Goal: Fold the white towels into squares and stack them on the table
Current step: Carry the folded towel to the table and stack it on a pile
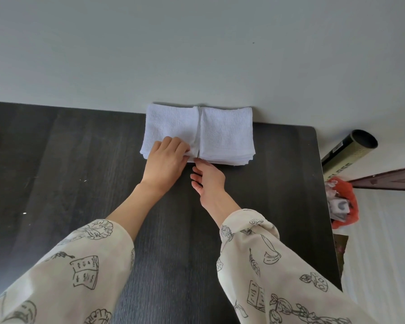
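Note:
Two low stacks of folded white towels lie side by side at the far edge of the dark table [80,183], against the wall. My left hand [165,161] rests on the left stack [171,127], its fingers curled over that stack's front right corner and pinching the towel edge. My right hand [207,180] reaches toward the seam between the stacks with fingers loose and extended; its fingertips touch the front edge of the right stack [227,134] near the table surface.
The table's right edge runs close by the right stack. Beyond it stand a dark cylinder tube [351,150] leaning on the wall and an orange bag [344,204] with clutter on the pale floor. A plain wall rises right behind the towels.

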Motion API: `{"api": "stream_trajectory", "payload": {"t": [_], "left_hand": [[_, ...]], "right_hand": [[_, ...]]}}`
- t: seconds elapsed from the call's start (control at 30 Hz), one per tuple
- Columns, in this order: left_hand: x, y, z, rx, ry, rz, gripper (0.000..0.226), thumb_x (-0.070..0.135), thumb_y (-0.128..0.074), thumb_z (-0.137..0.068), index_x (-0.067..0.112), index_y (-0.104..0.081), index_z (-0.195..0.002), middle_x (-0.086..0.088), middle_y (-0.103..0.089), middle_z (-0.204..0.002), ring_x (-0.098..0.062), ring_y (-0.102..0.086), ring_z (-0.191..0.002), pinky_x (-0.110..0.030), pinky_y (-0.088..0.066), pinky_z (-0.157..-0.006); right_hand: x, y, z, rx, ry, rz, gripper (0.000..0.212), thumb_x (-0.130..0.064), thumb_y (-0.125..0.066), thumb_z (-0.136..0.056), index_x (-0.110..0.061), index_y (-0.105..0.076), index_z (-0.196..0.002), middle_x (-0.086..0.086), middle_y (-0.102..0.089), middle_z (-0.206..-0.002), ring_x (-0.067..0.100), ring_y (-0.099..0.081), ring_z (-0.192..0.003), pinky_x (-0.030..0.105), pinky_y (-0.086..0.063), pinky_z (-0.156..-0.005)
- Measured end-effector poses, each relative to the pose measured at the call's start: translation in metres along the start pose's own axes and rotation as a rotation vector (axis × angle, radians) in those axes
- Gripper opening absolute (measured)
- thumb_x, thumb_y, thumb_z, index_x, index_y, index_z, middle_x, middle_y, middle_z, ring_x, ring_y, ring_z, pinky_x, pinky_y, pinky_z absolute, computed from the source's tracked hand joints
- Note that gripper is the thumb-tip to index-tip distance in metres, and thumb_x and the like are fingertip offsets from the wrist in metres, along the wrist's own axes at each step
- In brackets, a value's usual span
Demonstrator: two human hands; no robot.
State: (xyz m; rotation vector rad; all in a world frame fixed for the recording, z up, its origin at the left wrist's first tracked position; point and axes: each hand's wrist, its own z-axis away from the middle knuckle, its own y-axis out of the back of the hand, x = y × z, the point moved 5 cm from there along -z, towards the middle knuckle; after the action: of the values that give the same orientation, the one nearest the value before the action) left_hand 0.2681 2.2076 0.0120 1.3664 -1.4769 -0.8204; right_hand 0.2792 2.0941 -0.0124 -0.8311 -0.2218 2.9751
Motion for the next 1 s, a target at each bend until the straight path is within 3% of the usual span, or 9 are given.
{"api": "stream_trajectory", "payload": {"t": [0.13, 0.3, 0.47, 0.6, 0.7, 0.8, 1.0], "left_hand": [[0.000, -0.001, -0.004, -0.024, 0.046, -0.015, 0.013, 0.007, -0.071, -0.071, 0.005, -0.060, -0.078, -0.008, -0.060, -0.075, -0.028, -0.055, -0.066, -0.035, -0.042, -0.056], [-0.003, 0.008, -0.007, 0.042, 0.161, 0.038, 0.011, 0.014, -0.051, -0.077, 0.005, -0.057, -0.080, -0.009, -0.058, -0.077, -0.028, -0.054, -0.068, -0.036, -0.043, -0.056], [0.000, -0.001, 0.002, -0.107, 0.077, 0.083, 0.035, 0.034, -0.044, -0.087, 0.008, -0.061, -0.102, -0.007, -0.063, -0.108, -0.028, -0.058, -0.100, -0.039, -0.044, -0.083], [0.001, -0.005, 0.001, -0.234, 0.080, 0.141, 0.050, 0.033, -0.027, -0.096, 0.004, -0.043, -0.134, -0.010, -0.041, -0.144, -0.025, -0.033, -0.136, -0.045, -0.022, -0.113], [0.007, -0.012, -0.003, -0.302, 0.028, 0.106, 0.055, 0.033, -0.020, -0.097, 0.000, -0.037, -0.137, -0.015, -0.033, -0.148, -0.026, -0.025, -0.140, -0.045, -0.012, -0.115], [0.010, -0.012, -0.005, -0.246, 0.072, 0.162, 0.053, 0.030, -0.019, -0.098, -0.001, -0.040, -0.135, -0.015, -0.036, -0.146, -0.025, -0.026, -0.140, -0.039, -0.011, -0.115], [0.012, -0.004, -0.010, -0.099, 0.319, 0.458, 0.049, 0.026, -0.019, -0.100, 0.004, -0.029, -0.142, -0.008, -0.028, -0.151, -0.018, -0.017, -0.143, -0.030, -0.006, -0.118]], "right_hand": [[0.001, -0.002, 0.000, -0.039, -0.002, 0.012, 0.013, -0.015, -0.059, -0.089, -0.018, -0.064, -0.100, 0.000, -0.062, -0.083, 0.012, -0.055, -0.071, 0.023, -0.046, -0.068], [-0.002, 0.000, 0.001, -0.077, 0.016, 0.011, 0.021, -0.015, -0.058, -0.090, -0.014, -0.063, -0.111, 0.001, -0.065, -0.087, 0.013, -0.059, -0.078, 0.024, -0.049, -0.070], [-0.003, 0.007, -0.002, -0.054, 0.056, 0.085, 0.013, -0.015, -0.057, -0.091, -0.012, -0.063, -0.102, 0.003, -0.065, -0.085, 0.014, -0.060, -0.076, 0.026, -0.051, -0.073], [-0.007, 0.015, -0.005, -0.017, 0.158, 0.226, 0.012, -0.015, -0.053, -0.091, -0.014, -0.063, -0.097, 0.000, -0.065, -0.082, 0.012, -0.059, -0.073, 0.025, -0.051, -0.068], [-0.011, 0.023, -0.007, -0.014, 0.197, 0.292, 0.011, -0.017, -0.053, -0.092, -0.017, -0.063, -0.095, -0.001, -0.065, -0.084, 0.012, -0.061, -0.078, 0.026, -0.052, -0.074], [-0.011, 0.028, -0.009, -0.036, 0.182, 0.333, 0.010, -0.016, -0.053, -0.092, -0.020, -0.062, -0.090, 0.000, -0.066, -0.088, 0.012, -0.062, -0.085, 0.027, -0.053, -0.079], [-0.012, 0.026, -0.009, -0.063, 0.142, 0.327, 0.014, -0.013, -0.053, -0.090, -0.018, -0.061, -0.080, 0.000, -0.062, -0.081, 0.010, -0.059, -0.080, 0.027, -0.052, -0.084]]}}
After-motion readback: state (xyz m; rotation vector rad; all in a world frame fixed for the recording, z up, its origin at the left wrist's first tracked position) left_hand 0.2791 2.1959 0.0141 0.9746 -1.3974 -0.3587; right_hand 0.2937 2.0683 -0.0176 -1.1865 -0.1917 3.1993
